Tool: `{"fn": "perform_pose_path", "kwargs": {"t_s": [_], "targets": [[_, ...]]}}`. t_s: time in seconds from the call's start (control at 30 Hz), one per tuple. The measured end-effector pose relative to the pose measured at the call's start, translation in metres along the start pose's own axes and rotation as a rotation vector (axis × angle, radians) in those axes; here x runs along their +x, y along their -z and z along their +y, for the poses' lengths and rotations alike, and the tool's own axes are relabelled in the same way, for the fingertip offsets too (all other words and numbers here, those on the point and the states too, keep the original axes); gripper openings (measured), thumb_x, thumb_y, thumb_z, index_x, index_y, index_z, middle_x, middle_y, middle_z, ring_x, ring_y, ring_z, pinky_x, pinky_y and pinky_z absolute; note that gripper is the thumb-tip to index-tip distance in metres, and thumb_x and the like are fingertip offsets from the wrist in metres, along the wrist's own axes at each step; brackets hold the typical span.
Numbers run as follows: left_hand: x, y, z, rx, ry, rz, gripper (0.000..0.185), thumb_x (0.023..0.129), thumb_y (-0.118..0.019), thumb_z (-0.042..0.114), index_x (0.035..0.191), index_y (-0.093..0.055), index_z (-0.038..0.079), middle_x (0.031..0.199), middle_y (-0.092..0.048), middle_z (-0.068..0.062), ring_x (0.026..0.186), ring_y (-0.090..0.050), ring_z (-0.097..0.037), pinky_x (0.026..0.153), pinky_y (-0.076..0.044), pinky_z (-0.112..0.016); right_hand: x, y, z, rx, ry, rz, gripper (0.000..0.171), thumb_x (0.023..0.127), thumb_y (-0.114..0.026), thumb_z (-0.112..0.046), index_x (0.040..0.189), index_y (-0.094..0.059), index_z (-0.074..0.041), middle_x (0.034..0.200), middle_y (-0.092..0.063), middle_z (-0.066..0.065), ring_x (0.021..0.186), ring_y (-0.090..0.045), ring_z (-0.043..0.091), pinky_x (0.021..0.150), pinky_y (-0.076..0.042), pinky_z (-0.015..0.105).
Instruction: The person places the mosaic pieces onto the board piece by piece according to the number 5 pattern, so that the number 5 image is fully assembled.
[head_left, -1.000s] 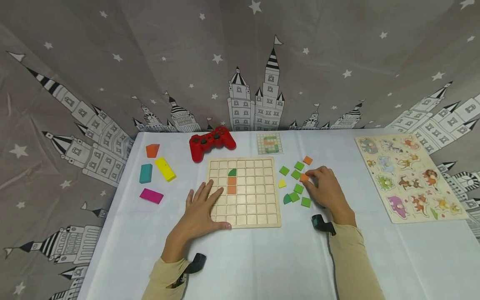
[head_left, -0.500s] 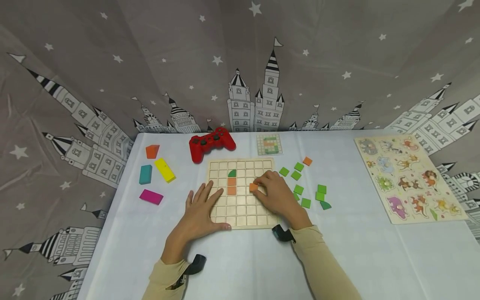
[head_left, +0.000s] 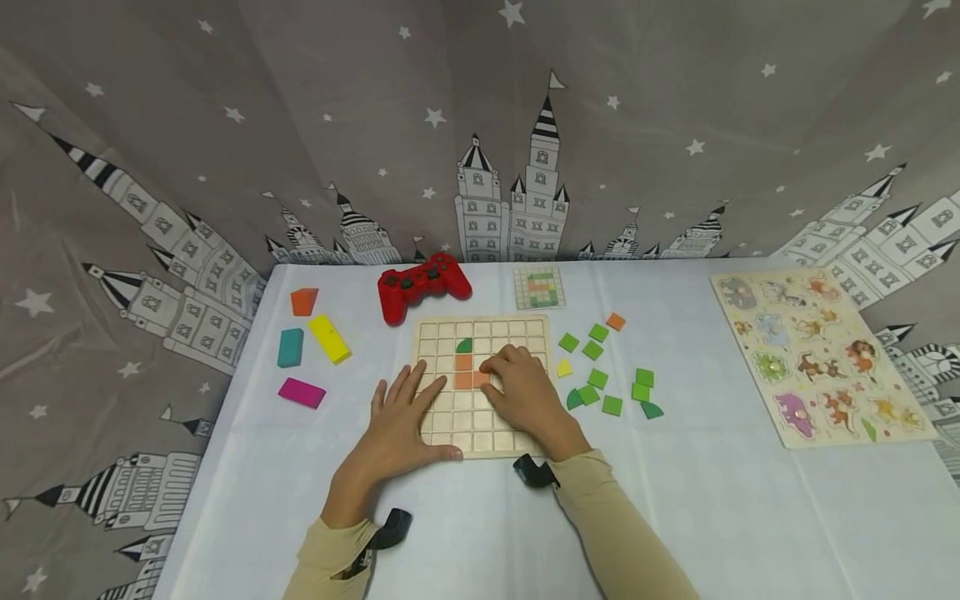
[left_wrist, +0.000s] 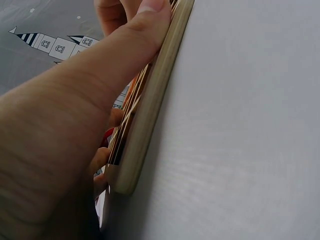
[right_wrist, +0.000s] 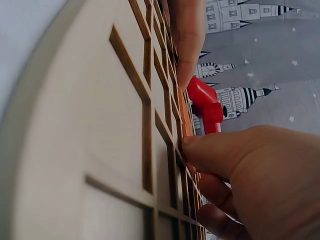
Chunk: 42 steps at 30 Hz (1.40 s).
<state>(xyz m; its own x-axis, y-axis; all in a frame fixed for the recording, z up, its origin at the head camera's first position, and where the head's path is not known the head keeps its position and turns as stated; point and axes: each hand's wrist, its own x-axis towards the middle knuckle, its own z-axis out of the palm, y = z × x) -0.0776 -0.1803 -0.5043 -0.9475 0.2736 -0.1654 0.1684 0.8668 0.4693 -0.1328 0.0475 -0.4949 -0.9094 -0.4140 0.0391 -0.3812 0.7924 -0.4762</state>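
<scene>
A wooden grid board [head_left: 517, 425] lies mid-table. My left hand [head_left: 401, 429] spreads over its lower left corner, fingers straight on the left side and thumb [left_wrist: 142, 30] along the near edge. In its cells sit a green quarter-circle tile [head_left: 465, 345] and two orange square tiles [head_left: 463, 362] below it. My right hand [head_left: 525, 396] pinches a third orange tile [head_left: 481, 379] with thumb and index finger, in the cell just right of the lower orange one. In the right wrist view, the thumb [right_wrist: 200, 150] meets the board surface and partly hides the tiles.
Right of the board lie several green squares [head_left: 612, 406], a yellow piece [head_left: 564, 367] and an orange square [head_left: 616, 322]. Behind it are a pattern card [head_left: 539, 287] and red game controller [head_left: 423, 287]. Colored blocks [head_left: 330, 339] lie left, an animal puzzle [head_left: 821, 354] far right.
My right hand has carried an orange tile from the loose pieces leftward onto the board, beside the lower orange tile. Some green pieces now lie farther right. The left hand stays still.
</scene>
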Motion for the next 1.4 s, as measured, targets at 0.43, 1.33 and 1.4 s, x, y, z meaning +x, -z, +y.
{"fn": "perform_pose_path", "kwargs": {"t_s": [0.43, 1.33, 1.4], "targets": [[0.000, -0.001, 0.001, -0.008, -0.005, -0.005, 0.112, 0.067, -0.084, 0.063, 0.159, -0.037, 0.021, 0.173, -0.013, -0.013, 0.159, -0.008, -0.040, 0.124, 0.000, -0.068, -0.004, 0.004, 0.001, 0.005, -0.055, 0.002, 0.021, 0.097, -0.070, -0.029, 0.113, -0.076, -0.017, 0.114, -0.068, 0.003, 0.104, -0.058, 0.024, 0.092, -0.049, 0.041], [0.000, -0.001, 0.000, -0.007, -0.016, 0.015, 0.112, 0.067, -0.085, 0.063, 0.159, -0.038, 0.019, 0.172, -0.014, -0.015, 0.158, -0.009, -0.042, 0.122, -0.001, -0.069, -0.031, 0.073, 0.139, 0.123, -0.435, 0.242, 0.038, 0.099, -0.064, -0.026, 0.128, -0.067, -0.002, 0.128, -0.059, 0.023, 0.117, -0.052, 0.039, 0.102, -0.044, 0.055], [0.000, -0.001, 0.000, -0.004, -0.013, 0.011, 0.112, 0.067, -0.085, 0.063, 0.159, -0.038, 0.019, 0.172, -0.013, -0.015, 0.158, -0.009, -0.041, 0.123, -0.001, -0.069, -0.031, 0.075, 0.148, 0.121, -0.451, 0.245, 0.039, 0.099, -0.065, -0.026, 0.130, -0.066, -0.002, 0.128, -0.058, 0.023, 0.118, -0.052, 0.040, 0.103, -0.044, 0.055]]}}
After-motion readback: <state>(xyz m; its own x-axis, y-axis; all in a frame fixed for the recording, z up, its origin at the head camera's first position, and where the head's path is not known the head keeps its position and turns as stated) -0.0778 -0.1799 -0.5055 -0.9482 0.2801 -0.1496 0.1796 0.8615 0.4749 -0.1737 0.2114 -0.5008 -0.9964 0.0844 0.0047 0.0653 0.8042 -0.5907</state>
